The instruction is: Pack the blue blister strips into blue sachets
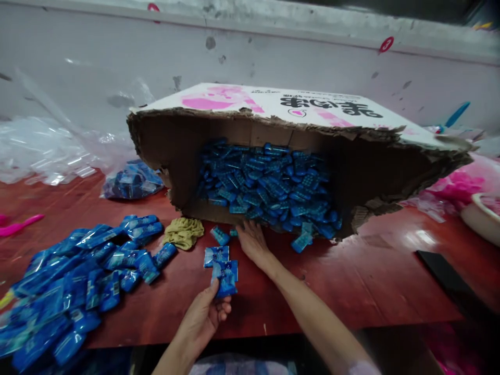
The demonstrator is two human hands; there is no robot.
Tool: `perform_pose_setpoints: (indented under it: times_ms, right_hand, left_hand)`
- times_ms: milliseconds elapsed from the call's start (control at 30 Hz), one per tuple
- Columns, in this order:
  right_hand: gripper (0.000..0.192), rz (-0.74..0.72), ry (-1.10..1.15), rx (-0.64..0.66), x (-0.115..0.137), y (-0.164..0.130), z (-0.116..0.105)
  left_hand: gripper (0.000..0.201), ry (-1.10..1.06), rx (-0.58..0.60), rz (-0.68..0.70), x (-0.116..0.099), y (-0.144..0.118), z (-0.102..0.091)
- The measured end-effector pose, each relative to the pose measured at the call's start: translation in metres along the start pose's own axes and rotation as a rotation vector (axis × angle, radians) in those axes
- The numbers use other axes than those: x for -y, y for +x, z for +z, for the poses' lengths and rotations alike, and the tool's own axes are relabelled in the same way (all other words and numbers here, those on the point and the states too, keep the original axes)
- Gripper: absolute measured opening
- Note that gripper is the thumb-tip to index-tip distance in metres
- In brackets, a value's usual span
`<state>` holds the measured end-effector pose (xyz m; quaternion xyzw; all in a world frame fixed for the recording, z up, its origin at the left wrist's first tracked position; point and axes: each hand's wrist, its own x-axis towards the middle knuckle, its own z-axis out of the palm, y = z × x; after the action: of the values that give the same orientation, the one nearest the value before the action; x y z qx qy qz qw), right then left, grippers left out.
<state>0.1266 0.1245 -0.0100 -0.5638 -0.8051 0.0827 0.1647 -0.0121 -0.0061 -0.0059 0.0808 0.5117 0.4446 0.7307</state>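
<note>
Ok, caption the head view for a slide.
Left hand holds blue sachets while right hand reaches into a torn cardboard box of more on the red table.

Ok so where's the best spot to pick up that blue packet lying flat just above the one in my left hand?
Judging by its pose, pinch the blue packet by its near short edge, coming from the front. It lies flat on the red table, apart from the cardboard box, with the right hand close beside it.
</note>
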Motion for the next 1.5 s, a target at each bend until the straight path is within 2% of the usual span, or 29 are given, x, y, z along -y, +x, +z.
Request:
perform_pose_setpoints:
  times_ms: [133,200,400,500,733,967,1100,1200,1300,1500]
  right_hand:
    - [0.022,-0.006,0.022,-0.042,-0.007,-0.033,-0.012]
    - [0.023,0.003,0.054,-0.078,-0.007,-0.052,-0.021]
    - [0.026,-0.075,0.417,-0.221,0.005,-0.116,-0.037]
    - [0.028,-0.110,0.352,-0.250,0.011,-0.133,-0.037]
    - [0.028,-0.144,0.193,-0.223,0.021,-0.141,-0.041]
    - [0.028,-0.161,0.137,-0.184,0.029,-0.152,-0.040]
    - [0.030,-0.164,0.220,-0.150,0.029,-0.153,-0.043]
    - [0.030,-0.150,0.388,-0.143,0.028,-0.150,-0.042]
    - [0.029,-0.110,0.521,-0.174,0.029,-0.148,-0.032]
    - [0.029,-0.055,0.496,-0.269,0.041,-0.148,-0.002]
  left_hand:
    - [0.021,-0.034,-0.043,-0.044,0.001,-0.002,0.000]
    - [0.021,-0.034,-0.048,-0.037,0.002,-0.001,0.001]
    - [0.018,-0.040,-0.049,-0.012,0.005,0.005,0.006]
    - [0.018,-0.033,-0.022,0.003,0.007,0.004,0.007]
    - [0.021,-0.028,0.003,0.064,0.007,-0.001,0.003]
    - [0.028,0.095,0.078,0.111,-0.001,-0.006,0.002]
    - [0.028,0.195,0.138,0.154,-0.005,-0.008,0.002]
    - [0.026,0.272,0.129,0.200,-0.008,-0.007,0.002]
    - [0.026,0.170,0.113,0.185,-0.007,-0.006,0.004]
    - [0.021,0.028,0.128,0.106,0.002,-0.004,0.009]
